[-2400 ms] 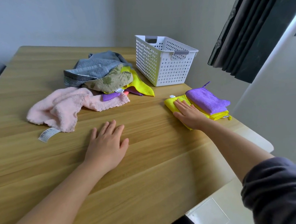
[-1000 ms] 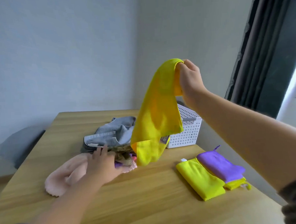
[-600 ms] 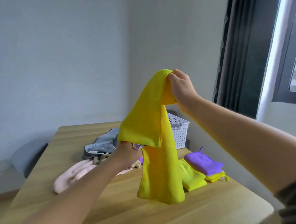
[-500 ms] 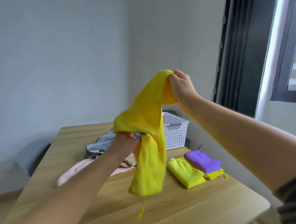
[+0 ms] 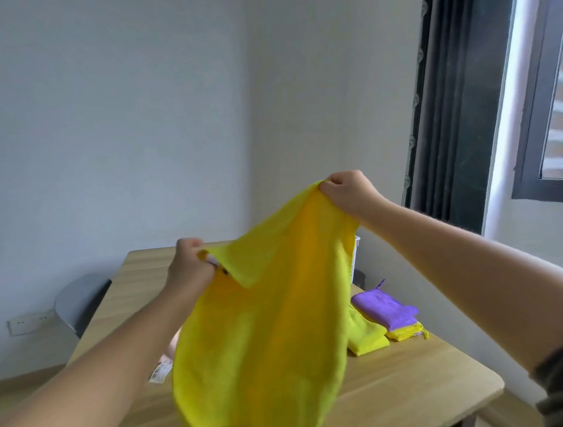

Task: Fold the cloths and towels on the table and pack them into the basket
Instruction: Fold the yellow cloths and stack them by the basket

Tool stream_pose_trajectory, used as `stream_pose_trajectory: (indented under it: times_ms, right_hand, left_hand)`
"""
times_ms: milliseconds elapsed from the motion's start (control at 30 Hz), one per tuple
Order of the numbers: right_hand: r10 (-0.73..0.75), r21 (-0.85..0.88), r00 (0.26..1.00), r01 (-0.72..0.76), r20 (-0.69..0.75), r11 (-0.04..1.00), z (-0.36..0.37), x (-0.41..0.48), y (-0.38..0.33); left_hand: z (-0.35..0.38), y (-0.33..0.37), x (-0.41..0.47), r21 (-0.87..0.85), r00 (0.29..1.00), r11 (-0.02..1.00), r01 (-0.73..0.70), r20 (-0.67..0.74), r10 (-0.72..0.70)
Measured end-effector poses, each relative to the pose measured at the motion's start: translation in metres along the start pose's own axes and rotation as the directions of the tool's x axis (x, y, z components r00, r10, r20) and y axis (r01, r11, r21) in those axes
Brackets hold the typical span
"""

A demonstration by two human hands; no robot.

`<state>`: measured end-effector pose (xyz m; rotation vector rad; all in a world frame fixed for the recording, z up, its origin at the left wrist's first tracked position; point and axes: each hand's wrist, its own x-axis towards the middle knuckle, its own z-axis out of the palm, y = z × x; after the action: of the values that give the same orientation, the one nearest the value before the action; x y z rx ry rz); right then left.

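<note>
A yellow cloth [image 5: 273, 328] hangs spread above the worktop [image 5: 413, 386]. The left hand [image 5: 188, 267] pinches one top corner in curled fingers [image 5: 190, 246]. The right hand [image 5: 347, 193], higher and farther, grips the other corner in a fist. Below the right fingers lie a folded yellow towel [image 5: 366, 336] and a folded purple towel [image 5: 386, 309], touching. Beyond them a sliver of the white basket [image 5: 355, 255] shows.

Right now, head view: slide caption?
Left hand and right hand hold a soft yellow cloth spread above the wooden table.
</note>
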<state>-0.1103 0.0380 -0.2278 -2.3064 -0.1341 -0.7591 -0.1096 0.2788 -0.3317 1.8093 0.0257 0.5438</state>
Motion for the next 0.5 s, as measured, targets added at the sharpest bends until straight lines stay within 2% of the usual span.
stream_pose_trajectory:
  times_ms: [100,167,233,300,367,433,500]
  right_hand:
    - [-0.038,-0.013,0.995,0.039,0.089,0.999,0.013,-0.008,-0.007]
    - [-0.059,-0.002,0.992,0.06,0.113,0.998,0.019,-0.011,-0.008]
    - [-0.071,-0.024,0.99,0.074,0.126,0.997,0.019,-0.01,-0.005]
    - [-0.07,-0.087,0.989,0.082,0.133,0.993,0.014,-0.008,0.003]
    - [-0.06,-0.145,0.991,0.077,0.121,0.986,0.006,-0.006,0.015]
    - [-0.03,-0.202,0.993,0.053,0.114,0.978,0.0,-0.005,0.03]
    - [-0.005,-0.251,0.99,0.042,0.144,0.967,0.001,-0.003,0.047]
  left_hand:
    - [0.013,0.002,-0.008,-0.113,0.954,0.97,-0.217,0.185,0.235]
    - [0.025,0.008,-0.019,-0.122,0.916,0.944,-0.308,0.23,0.329]
    - [0.033,0.007,-0.019,-0.075,0.919,0.945,-0.319,0.218,0.328]
    - [0.034,0.002,-0.013,-0.105,0.944,0.967,-0.233,0.213,0.251]
    - [0.029,-0.003,-0.01,-0.125,0.918,0.97,-0.209,0.317,0.239]
    - [0.019,-0.011,-0.007,0.102,0.82,0.919,-0.382,0.497,0.285]
    - [0.017,-0.016,-0.007,0.383,0.789,0.749,-0.541,0.539,0.294]
